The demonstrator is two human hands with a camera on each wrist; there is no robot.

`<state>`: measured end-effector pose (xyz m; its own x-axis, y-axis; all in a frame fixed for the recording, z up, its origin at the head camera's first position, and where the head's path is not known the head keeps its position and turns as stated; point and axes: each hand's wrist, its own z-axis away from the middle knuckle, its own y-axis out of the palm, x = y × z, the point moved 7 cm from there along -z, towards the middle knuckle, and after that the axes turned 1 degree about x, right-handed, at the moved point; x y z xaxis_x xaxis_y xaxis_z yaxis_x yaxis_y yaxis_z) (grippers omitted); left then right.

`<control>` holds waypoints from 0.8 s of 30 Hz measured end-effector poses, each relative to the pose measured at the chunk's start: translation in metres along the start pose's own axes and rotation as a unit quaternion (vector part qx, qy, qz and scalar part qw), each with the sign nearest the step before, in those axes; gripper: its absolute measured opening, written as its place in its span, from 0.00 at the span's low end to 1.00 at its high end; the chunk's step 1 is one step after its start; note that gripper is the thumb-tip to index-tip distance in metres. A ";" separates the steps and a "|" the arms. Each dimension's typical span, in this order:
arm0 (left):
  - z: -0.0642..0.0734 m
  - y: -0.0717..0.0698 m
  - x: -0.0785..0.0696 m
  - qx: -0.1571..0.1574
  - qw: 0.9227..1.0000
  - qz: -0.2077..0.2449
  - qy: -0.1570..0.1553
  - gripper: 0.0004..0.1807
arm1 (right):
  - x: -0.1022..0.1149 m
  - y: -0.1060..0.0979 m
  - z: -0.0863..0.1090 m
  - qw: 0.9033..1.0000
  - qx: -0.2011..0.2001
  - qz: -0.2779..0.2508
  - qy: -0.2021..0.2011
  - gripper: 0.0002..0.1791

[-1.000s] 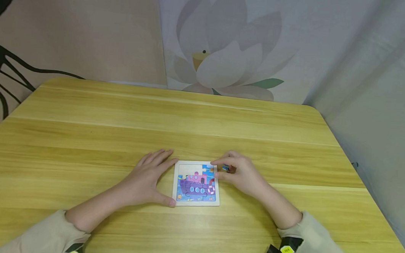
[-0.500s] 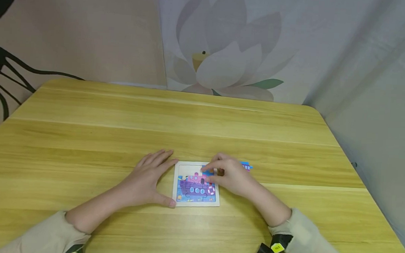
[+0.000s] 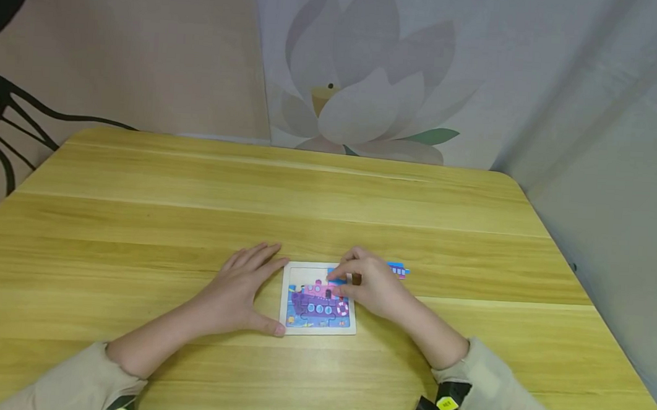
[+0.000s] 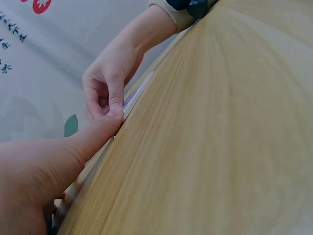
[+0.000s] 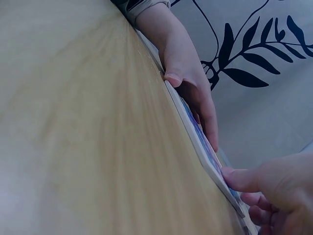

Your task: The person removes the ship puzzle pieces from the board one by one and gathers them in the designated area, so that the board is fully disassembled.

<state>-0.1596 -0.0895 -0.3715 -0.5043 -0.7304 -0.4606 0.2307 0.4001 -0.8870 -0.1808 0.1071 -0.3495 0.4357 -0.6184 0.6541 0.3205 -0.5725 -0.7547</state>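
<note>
A square jigsaw puzzle in a white frame (image 3: 316,331) lies on the table, with a purple and pink ship picture; the upper left of its tray is bare white. My left hand (image 3: 240,290) is spread at its left side, index fingertip by the upper corner and thumb on the lower corner. Above the upper right part, my right hand (image 3: 377,285) pinches a blue puzzle piece (image 3: 337,281) between thumb and curled fingers, which partly hide it. The right wrist view shows the right thumb (image 5: 242,179) low at the frame's edge.
A loose blue and pink puzzle piece (image 3: 398,270) lies just behind my right hand. The wooden table (image 3: 196,179) reaches back to a wall hanging with a flower print (image 3: 367,102). A black chair (image 3: 5,104) stands beyond the left edge.
My right hand has moved left from the frame's right edge over the upper right part of the puzzle, uncovering the loose piece behind it. My left hand stays put.
</note>
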 end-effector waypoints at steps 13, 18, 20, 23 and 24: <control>0.000 0.001 0.000 0.000 1.000 0.005 -0.003 0.68 | 0.002 0.000 0.003 1.000 -0.021 0.008 0.007 0.10; -0.001 0.001 0.000 0.001 1.000 0.007 -0.003 0.68 | 0.001 -0.001 0.004 0.999 -0.031 0.003 0.013 0.11; -0.001 0.001 0.000 0.001 1.000 0.008 -0.002 0.68 | 0.000 -0.002 0.004 0.999 -0.038 0.004 0.015 0.12; -0.001 0.001 0.000 0.001 1.000 0.006 -0.002 0.68 | -0.001 -0.003 0.004 0.999 -0.046 0.008 0.014 0.16; -0.001 0.001 0.000 0.001 1.000 0.007 -0.002 0.68 | -0.001 -0.003 0.004 0.999 -0.049 0.008 0.013 0.17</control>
<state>-0.1598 -0.0887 -0.3726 -0.4974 -0.7273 -0.4730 0.2397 0.4088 -0.8806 -0.1793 0.1117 -0.3480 0.4185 -0.6409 0.6435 0.2297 -0.6109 -0.7577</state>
